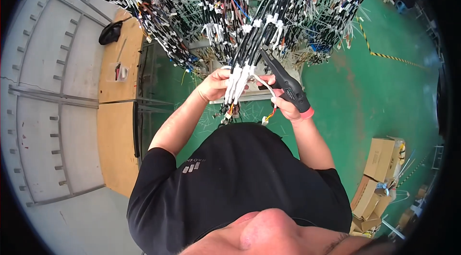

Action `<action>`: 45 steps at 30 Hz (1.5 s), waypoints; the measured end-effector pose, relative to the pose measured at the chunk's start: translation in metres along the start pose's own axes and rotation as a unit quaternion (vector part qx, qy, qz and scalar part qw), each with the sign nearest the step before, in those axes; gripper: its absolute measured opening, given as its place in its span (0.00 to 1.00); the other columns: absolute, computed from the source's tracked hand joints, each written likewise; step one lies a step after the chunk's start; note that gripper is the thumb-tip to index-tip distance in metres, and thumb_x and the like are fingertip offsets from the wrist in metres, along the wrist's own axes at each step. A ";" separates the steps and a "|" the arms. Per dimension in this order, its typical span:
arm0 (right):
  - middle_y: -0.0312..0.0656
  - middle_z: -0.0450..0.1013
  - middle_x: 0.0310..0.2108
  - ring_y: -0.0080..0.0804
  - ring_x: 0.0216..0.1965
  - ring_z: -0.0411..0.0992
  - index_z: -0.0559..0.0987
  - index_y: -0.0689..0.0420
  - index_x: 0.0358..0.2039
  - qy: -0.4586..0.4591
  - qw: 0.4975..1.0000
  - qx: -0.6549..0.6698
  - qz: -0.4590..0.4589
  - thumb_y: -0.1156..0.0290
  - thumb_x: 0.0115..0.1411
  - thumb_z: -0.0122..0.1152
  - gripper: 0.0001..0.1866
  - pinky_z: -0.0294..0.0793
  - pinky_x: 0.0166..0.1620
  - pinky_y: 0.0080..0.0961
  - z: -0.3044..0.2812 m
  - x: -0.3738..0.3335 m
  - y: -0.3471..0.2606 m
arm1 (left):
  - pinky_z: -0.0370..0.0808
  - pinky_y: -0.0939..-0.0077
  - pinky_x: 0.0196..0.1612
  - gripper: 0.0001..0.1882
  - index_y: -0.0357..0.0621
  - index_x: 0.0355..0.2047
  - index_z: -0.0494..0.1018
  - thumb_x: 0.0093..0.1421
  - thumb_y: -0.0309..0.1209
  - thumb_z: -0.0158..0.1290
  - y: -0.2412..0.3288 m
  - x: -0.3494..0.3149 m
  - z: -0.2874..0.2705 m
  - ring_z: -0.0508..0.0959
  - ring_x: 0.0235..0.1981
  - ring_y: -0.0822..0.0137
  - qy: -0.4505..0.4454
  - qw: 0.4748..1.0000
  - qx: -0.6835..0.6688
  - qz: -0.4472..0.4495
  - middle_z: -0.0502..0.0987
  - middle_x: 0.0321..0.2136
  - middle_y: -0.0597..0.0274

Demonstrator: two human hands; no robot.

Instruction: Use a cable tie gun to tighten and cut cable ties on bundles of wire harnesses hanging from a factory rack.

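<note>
My left hand is closed round the left side of a hanging bundle of black wire harnesses, at its white-sleeved lower ends. In my right hand is a black cable tie gun, its slim nose pointing up and left beside the bundle. The fingers of that hand also pinch one white-sleeved cable, which bends away from the others. Its end shows red and yellow wires and a white connector. More connectors hang below the bundle. Part of my left fingers is hidden behind the sleeves.
Dense harness bundles hang at left, behind and at right. A wooden bench along the left holds a black bag and a small clear tray. Cardboard boxes stand on the green floor at right. Cable tie scraps litter the floor.
</note>
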State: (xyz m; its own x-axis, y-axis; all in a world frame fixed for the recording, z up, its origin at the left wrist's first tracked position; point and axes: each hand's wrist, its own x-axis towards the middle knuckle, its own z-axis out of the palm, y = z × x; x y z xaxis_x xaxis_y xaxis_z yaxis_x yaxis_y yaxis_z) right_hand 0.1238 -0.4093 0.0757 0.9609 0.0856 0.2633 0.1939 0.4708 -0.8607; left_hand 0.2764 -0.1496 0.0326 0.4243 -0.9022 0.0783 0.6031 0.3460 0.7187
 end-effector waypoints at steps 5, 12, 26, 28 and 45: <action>0.57 0.74 0.61 0.48 0.63 0.74 0.73 0.61 0.56 0.058 0.998 0.005 -0.003 0.78 0.56 0.68 0.26 0.67 0.70 0.49 -0.010 -0.013 -0.010 | 0.83 0.58 0.57 0.24 0.37 0.61 0.78 0.66 0.32 0.65 -0.014 0.001 0.016 0.85 0.52 0.54 0.051 0.996 -0.024 0.064 0.84 0.54 0.51; 0.55 0.72 0.60 0.46 0.66 0.69 0.72 0.60 0.59 0.039 0.988 -0.132 -0.070 0.84 0.56 0.59 0.28 0.64 0.71 0.48 -0.019 -0.028 -0.020 | 0.77 0.73 0.57 0.21 0.39 0.58 0.77 0.65 0.25 0.64 -0.007 0.000 0.037 0.81 0.49 0.72 0.156 0.968 0.175 0.088 0.82 0.50 0.63; 0.44 0.71 0.67 0.36 0.62 0.74 0.72 0.60 0.61 -0.073 0.977 -0.198 0.011 0.79 0.51 0.57 0.32 0.67 0.69 0.38 0.048 0.003 0.007 | 0.79 0.73 0.35 0.11 0.37 0.46 0.79 0.67 0.30 0.64 0.033 -0.001 0.064 0.81 0.30 0.76 0.395 0.740 0.536 0.092 0.85 0.30 0.59; 0.43 0.71 0.66 0.34 0.57 0.75 0.72 0.60 0.63 -0.064 0.989 -0.116 0.058 0.80 0.50 0.54 0.35 0.70 0.67 0.37 0.053 0.010 0.010 | 0.79 0.77 0.37 0.10 0.37 0.45 0.79 0.68 0.29 0.64 0.027 -0.013 0.033 0.81 0.31 0.78 0.385 0.764 0.501 0.132 0.86 0.31 0.62; 0.42 0.75 0.60 0.36 0.64 0.72 0.73 0.60 0.65 -0.033 0.987 -0.156 0.036 0.73 0.64 0.65 0.29 0.68 0.70 0.40 0.034 0.033 0.020 | 0.68 0.70 0.20 0.21 0.32 0.35 0.77 0.77 0.41 0.50 0.139 -0.043 0.055 0.68 0.13 0.67 0.198 0.974 0.091 -0.057 0.70 0.16 0.63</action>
State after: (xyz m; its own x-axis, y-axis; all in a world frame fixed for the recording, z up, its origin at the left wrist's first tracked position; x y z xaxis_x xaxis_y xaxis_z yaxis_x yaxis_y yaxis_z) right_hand 0.1529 -0.3676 0.0823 0.9612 0.1710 0.2165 0.1880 0.1686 -0.9676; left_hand 0.3047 -0.0772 0.1667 0.6109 -0.7494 -0.2555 0.5471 0.1663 0.8204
